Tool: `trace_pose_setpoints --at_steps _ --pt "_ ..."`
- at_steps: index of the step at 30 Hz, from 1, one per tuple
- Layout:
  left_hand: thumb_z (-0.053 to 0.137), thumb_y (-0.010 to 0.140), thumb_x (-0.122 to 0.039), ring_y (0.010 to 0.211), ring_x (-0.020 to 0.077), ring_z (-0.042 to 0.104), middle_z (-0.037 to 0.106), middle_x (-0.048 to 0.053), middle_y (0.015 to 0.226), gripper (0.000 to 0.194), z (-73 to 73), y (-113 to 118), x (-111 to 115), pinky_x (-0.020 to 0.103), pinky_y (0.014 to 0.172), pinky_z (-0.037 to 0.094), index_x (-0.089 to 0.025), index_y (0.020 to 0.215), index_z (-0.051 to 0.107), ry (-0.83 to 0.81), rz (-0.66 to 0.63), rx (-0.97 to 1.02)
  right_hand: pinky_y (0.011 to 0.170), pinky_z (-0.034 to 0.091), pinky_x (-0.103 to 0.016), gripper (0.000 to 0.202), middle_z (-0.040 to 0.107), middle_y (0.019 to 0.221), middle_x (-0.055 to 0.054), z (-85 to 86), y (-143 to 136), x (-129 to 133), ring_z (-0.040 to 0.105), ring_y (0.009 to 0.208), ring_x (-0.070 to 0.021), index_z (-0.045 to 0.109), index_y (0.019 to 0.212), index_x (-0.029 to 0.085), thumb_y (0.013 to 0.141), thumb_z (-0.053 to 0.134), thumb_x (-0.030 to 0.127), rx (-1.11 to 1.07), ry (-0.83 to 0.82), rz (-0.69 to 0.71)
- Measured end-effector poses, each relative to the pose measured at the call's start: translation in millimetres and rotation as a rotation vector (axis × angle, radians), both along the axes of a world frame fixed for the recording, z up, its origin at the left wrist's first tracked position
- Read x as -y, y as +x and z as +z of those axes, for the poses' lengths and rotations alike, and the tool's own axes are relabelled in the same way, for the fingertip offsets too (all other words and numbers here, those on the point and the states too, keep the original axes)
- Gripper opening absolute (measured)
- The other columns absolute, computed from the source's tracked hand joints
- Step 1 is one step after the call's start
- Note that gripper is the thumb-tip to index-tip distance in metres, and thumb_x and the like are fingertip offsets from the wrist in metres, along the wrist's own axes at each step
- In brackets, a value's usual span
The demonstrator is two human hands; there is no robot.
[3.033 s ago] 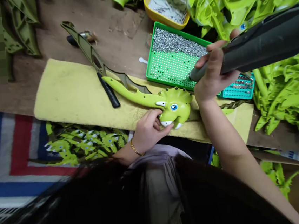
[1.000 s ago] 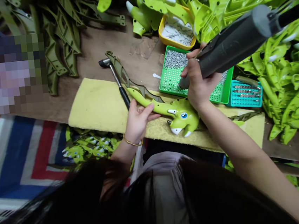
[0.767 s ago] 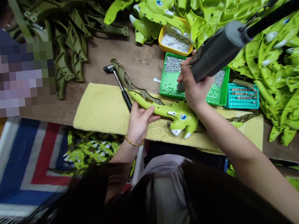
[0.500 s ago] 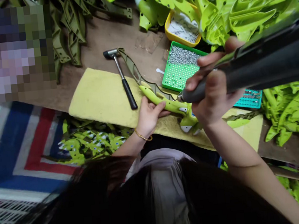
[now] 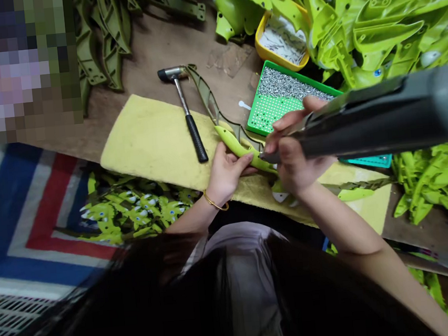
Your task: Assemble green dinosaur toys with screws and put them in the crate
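Note:
My left hand [image 5: 226,173] pinches a bright green plastic toy piece [image 5: 229,140] with thumb and fingers, steadying it low over a yellow pad [image 5: 138,144]. The toy's far end, with white details, is partly covered by my right hand [image 5: 297,163]. That hand is wrapped round a dark grey electric screwdriver [image 5: 373,116], lying nearly level, its tip at the green piece. Curved olive plastic frames [image 5: 205,93] extend behind the toy. Left of them lies a hammer [image 5: 195,136] with a black grip.
A green tray [image 5: 259,119] holds small metal screws, beside a yellow bowl [image 5: 261,43] of white pieces. A teal tray [image 5: 370,162] is partly hidden under the screwdriver. Green parts [image 5: 387,9] pile up at right, olive parts [image 5: 110,36] at back left. A blurred person [image 5: 4,67] is at upper left.
My right hand has moved left and down along the toy, and the screwdriver's rear end has swung lower, closer to level. My left hand keeps its grip. The view has shifted slightly.

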State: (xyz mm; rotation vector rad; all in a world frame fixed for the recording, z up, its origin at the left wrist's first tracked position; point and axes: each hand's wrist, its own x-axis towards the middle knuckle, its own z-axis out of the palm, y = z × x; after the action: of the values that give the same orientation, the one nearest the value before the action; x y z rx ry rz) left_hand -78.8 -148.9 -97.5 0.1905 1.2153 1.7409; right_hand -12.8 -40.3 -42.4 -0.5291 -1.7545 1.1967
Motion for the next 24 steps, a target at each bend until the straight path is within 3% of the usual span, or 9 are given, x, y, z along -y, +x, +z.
trace_pose_setpoints --at_steps 3,5,10,14,19,24 --pt "0.085 0.063 -0.035 0.079 0.0219 0.074 0.071 0.001 0.093 0.062 4.3 -3 1 0.036 0.066 0.064 -0.023 0.105 0.04 -0.039 -0.06 0.057 0.044 0.048 -0.022 0.038 0.06 0.092 0.003 10.3 -18 -16 0.052 0.049 -0.0048 0.055 0.116 0.037 0.083 0.06 0.055 -0.235 0.1 -0.158" --pt "0.084 0.063 -0.03 0.079 0.0223 0.074 0.071 0.001 0.092 0.062 5.1 -8 1 0.036 0.066 0.064 -0.023 0.105 0.039 -0.073 -0.069 0.044 0.046 0.048 -0.023 0.032 0.06 0.094 0.003 4.8 -27 -31 0.052 0.05 -0.0044 0.059 0.105 0.032 0.083 0.059 0.056 -0.241 0.091 -0.238" --pt "0.079 0.07 -0.027 0.082 0.0227 0.074 0.071 0.002 0.086 0.058 -0.3 -28 -2 0.036 0.072 0.063 -0.024 0.11 0.037 -0.087 0.032 -0.041 0.062 0.055 -0.031 0.044 0.061 0.086 0.004 -27.5 -33 -56 0.059 0.058 -0.0086 0.056 0.113 0.032 0.082 0.057 0.062 -0.1 -0.005 -0.186" --pt "0.079 0.071 -0.03 0.085 0.0226 0.074 0.071 0.003 0.088 0.058 -4.4 -34 -3 0.037 0.078 0.061 -0.024 0.11 0.038 -0.073 0.002 -0.059 0.059 0.053 -0.029 0.043 0.059 0.075 0.004 -34.5 -32 -54 0.055 0.055 -0.0081 0.056 0.1 0.027 0.081 0.057 0.065 -0.063 0.013 -0.214" --pt "0.084 0.065 -0.035 0.077 0.021 0.074 0.069 -0.001 0.079 0.062 -2.5 -31 -2 0.031 0.069 0.06 -0.023 0.105 0.039 -0.042 0.031 -0.027 0.052 0.05 -0.026 0.036 0.062 0.081 0.002 -13.6 -29 -47 0.055 0.052 -0.0071 0.05 0.092 0.026 0.08 0.064 0.057 -0.094 0.033 -0.184" --pt "0.088 0.059 -0.037 0.066 0.0182 0.071 0.07 -0.001 0.077 0.062 0.9 -30 -2 0.028 0.057 0.059 -0.022 0.096 0.041 -0.029 -0.022 -0.008 0.046 0.044 -0.023 0.033 0.06 0.094 0.003 18.2 -35 -21 0.053 0.05 -0.003 0.05 0.111 0.029 0.086 0.059 0.048 -0.294 0.058 -0.176"
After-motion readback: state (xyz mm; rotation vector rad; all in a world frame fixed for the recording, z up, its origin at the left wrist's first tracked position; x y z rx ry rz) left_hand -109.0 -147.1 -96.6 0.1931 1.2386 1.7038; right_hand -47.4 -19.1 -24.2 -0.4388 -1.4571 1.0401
